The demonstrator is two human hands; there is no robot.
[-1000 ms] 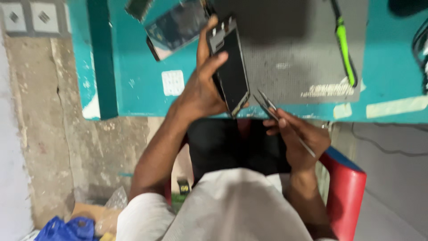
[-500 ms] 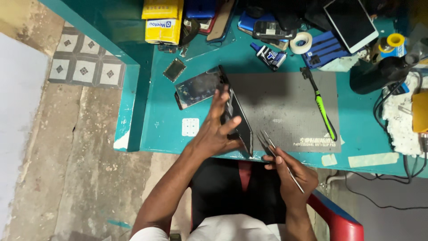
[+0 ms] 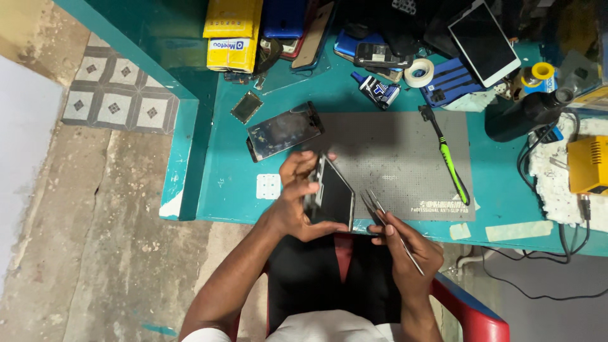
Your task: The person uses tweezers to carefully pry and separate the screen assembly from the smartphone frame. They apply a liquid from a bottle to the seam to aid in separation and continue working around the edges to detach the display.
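Left hand [image 3: 297, 202] fingers curled in a grip; right hand [image 3: 408, 250] pinching, forearms converging.

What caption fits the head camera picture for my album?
Left hand holds a phone while right hand grips tweezers at a teal workbench.

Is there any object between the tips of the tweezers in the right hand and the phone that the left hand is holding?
Nothing visible. The tweezers in the right hand point at the lower edge of the phone in the left hand, and the small gap between them is bare.

Grey mat [image 3: 392, 158] centre open, clutter at back, screwdriver [image 3: 446, 158] rt.
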